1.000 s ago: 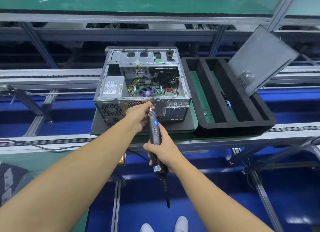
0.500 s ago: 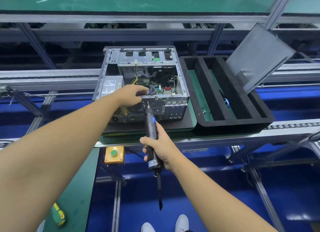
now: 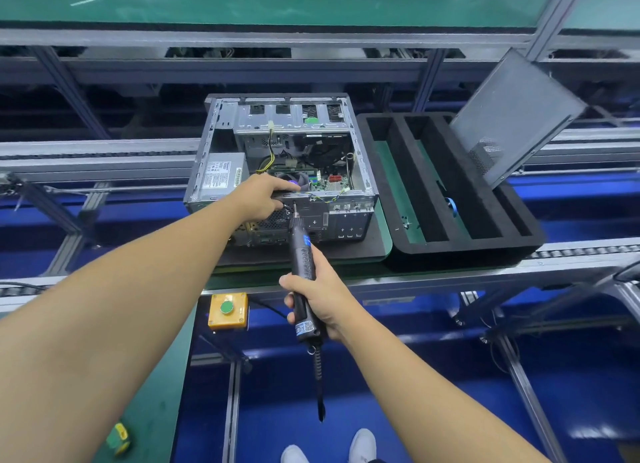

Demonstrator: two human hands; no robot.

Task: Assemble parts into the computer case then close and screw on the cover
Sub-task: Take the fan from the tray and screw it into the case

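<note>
Since a second ago the left hand [image 3: 263,196] has left the driver's bit and gone up to the near rim of the computer case [image 3: 202,157]. Its fingers now lie curled over that edge with the thumb beneath. The right hand [image 3: 320,298] is wrapped round the electric screwdriver [image 3: 300,251], and the bit is up against the rear panel just below the left thumb. A screw may be pinched there, though from here I can't make one out.

The case lies on its side at 12 o'clock from the person, open face up, on the green worktop [image 3: 385,220]. It looks like stiff sheet steel and is probably heavy with its fittings. I'd hold it by the frame rim as the left hand does, and keep off the board and wiring.

Inside, the power supply [image 3: 221,175] sits at 9 o'clock. The motherboard [image 3: 325,183] with its fan is at centre, and yellow and black cables [image 3: 270,151] run toward 12.

The black foam tray [image 3: 450,254] touches the case at its 3 o'clock. Its channels hold little: a few small loose bits [image 3: 406,224], likely screws, and something blue [image 3: 450,207].

The cover [image 3: 512,116] leans tilted in the tray at 2 o'clock, not yet fitted. It is a thin panel, light and a bit springy by my guess, so best lifted by two opposite edges.
</note>
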